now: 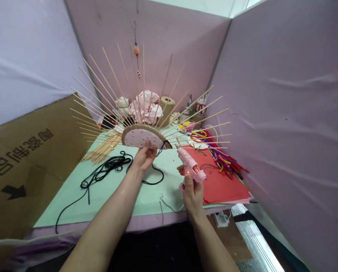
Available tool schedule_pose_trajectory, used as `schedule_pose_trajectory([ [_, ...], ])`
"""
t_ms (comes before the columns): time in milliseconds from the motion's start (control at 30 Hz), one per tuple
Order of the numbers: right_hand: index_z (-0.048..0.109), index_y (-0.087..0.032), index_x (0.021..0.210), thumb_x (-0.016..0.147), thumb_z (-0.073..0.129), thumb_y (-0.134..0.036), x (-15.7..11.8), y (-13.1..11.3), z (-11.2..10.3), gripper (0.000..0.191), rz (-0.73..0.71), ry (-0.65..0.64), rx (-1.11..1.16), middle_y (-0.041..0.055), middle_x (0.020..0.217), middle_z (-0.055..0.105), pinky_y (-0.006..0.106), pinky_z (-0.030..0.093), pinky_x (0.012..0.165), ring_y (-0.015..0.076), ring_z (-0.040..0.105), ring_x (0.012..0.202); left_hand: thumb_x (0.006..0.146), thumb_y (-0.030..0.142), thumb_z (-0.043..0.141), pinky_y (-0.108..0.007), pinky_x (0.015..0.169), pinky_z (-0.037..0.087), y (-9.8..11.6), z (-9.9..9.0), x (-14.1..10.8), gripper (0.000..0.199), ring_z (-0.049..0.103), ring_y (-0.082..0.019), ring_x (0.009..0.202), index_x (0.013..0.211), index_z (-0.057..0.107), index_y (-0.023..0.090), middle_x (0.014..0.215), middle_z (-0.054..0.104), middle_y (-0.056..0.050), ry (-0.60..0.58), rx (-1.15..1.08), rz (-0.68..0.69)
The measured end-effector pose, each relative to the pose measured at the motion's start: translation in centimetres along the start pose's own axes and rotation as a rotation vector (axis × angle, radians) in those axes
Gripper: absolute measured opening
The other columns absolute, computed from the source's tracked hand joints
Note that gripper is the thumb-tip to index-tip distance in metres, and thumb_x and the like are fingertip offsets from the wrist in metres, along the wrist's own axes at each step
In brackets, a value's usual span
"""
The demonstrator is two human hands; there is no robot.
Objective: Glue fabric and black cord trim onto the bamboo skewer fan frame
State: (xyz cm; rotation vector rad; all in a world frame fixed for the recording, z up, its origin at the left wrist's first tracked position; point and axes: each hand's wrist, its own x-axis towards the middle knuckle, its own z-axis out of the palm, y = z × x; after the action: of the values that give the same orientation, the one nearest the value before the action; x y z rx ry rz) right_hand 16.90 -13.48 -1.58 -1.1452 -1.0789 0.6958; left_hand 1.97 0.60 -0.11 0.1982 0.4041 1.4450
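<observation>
My left hand is closed on the lower edge of a half-round cardboard piece, faced with white paper with pink spots. Many thin wooden sticks fan out from its curved rim. In my right hand is a pink hot glue gun with an orange light lit on it. Its nozzle points up and left, close to the right corner of the cardboard piece. Black cord hangs from that corner and runs down onto the table, leading toward a loose tangle at the left.
Loose wooden sticks lie at the left. Red paper sheets and colored pipe cleaners lie at the right. Crumpled spotted fabric, a twine spool and tool jars stand behind. A large cardboard panel borders the left.
</observation>
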Motion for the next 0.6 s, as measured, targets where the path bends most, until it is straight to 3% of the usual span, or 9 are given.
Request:
schedule_pose_trajectory([
  [167,0.064,-0.017,0.098,0.087,0.047,-0.058,0.7,-0.2,0.4,0.046,0.004,-0.013,0.001,0.0068,0.087,0.067,0.024,0.042,0.046,0.0105,0.047,0.052,0.081,0.005,0.066,-0.015,0.060,0.053,-0.3,0.2,-0.3,0.014,0.066,-0.007,0.062,0.076,0.059,0.016,0.069,0.070,0.004,0.004,0.052,-0.040],
  [333,0.062,-0.018,0.100,0.090,0.045,-0.055,0.7,0.5,0.2,0.041,-0.010,-0.046,-0.005,0.0063,0.091,0.064,0.024,0.040,0.046,0.0100,0.046,0.052,0.083,0.005,0.063,-0.015,0.060,0.053,-0.4,0.1,-0.4,0.013,0.067,-0.007,0.066,0.080,0.061,0.017,0.073,0.071,0.004,-0.019,0.064,-0.050],
  [533,0.054,-0.021,0.102,0.089,0.048,-0.048,0.9,1.4,0.3,0.030,-0.260,0.031,-0.157,0.0070,0.096,0.059,0.035,0.049,0.074,0.0197,0.058,0.084,0.084,0.008,0.064,-0.015,0.061,0.053,-0.6,0.3,-0.5,0.011,0.065,-0.006,0.062,0.078,0.060,0.016,0.069,0.069,0.004,0.019,0.024,-0.069],
  [600,0.051,-0.021,0.100,0.090,0.050,-0.045,0.9,1.5,0.3,0.026,-0.291,0.032,-0.237,0.0055,0.093,0.057,0.035,0.047,0.077,0.0195,0.057,0.085,0.084,0.008,0.064,-0.015,0.062,0.054,-0.5,0.3,-0.5,0.011,0.066,-0.006,0.063,0.077,0.060,0.016,0.068,0.068,0.004,0.008,0.015,-0.061],
])
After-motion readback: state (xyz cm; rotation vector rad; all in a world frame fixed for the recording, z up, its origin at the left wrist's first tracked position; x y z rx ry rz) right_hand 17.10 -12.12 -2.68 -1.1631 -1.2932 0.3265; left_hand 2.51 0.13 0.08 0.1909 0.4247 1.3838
